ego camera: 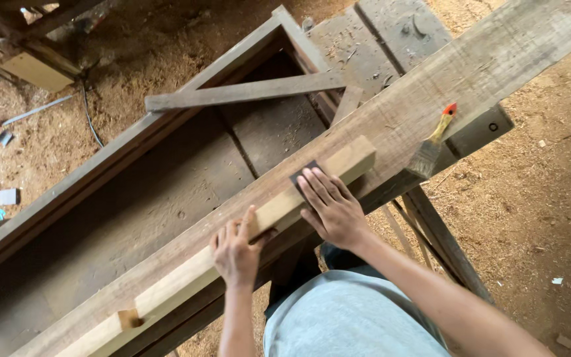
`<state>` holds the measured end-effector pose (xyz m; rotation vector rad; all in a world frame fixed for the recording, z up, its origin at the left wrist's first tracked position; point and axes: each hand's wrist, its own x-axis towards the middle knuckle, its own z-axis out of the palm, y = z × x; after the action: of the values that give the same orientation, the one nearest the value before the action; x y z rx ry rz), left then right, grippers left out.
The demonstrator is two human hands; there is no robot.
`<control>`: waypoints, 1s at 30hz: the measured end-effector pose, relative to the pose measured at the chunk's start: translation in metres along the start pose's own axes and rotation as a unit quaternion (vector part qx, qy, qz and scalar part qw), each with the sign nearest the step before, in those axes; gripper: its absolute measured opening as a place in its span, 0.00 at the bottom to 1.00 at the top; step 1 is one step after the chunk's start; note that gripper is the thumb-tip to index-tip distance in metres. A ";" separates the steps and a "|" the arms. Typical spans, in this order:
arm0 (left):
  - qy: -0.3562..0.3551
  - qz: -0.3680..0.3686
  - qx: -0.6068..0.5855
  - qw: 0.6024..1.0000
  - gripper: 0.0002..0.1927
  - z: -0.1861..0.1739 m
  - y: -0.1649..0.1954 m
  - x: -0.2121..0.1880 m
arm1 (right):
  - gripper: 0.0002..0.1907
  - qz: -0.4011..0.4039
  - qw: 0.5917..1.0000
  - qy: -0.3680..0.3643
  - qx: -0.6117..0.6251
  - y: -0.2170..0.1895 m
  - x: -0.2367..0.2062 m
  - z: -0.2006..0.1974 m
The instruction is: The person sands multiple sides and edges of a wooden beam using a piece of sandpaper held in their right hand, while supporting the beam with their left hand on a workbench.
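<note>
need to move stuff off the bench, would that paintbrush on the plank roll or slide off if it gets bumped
The paintbrush probably won't roll: its handle and bristle head look flat. It likely weighs little, so a bump could slide it. It lies near the edge of the plank, so it might drop off.

This is a rough carpentry workshop. The bare earth floor (536,198) is thick with sawdust and wood shavings. A long weathered grey-brown plank (431,92) lies across a worn wooden workbench (166,192), with a pale squared timber batten (279,205) on top of it. A yellow-handled, red-tipped paintbrush (431,142) rests on the plank. Offcuts and a dark cable (90,112) litter the ground.
</note>
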<state>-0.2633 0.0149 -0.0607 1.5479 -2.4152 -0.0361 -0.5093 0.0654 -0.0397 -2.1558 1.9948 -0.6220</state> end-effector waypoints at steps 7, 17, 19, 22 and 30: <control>-0.056 -0.005 -0.033 0.998 0.48 -0.004 -0.005 0.033 | 0.32 -0.007 1.000 -0.018 -0.021 0.014 0.035 0.001; -0.094 -0.050 -0.007 0.994 0.52 0.001 -0.007 0.025 | 0.30 -0.026 0.998 0.036 -0.035 0.010 0.043 0.011; -0.128 -0.076 0.012 0.989 0.53 0.003 -0.005 0.024 | 0.29 -0.031 0.999 0.037 -0.026 0.010 0.048 0.012; -0.149 -0.078 0.017 0.986 0.56 0.006 -0.007 0.032 | 0.29 -0.012 1.000 0.016 -0.021 0.009 0.060 0.014; -0.256 -0.050 -0.054 0.964 0.65 -0.005 -0.021 0.060 | 0.31 0.051 0.997 -0.053 -0.034 0.005 0.064 0.011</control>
<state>-0.2672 -0.0474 -0.0468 1.7788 -2.6408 -0.6521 -0.5070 0.0004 -0.0385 -2.0616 2.0831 -0.4219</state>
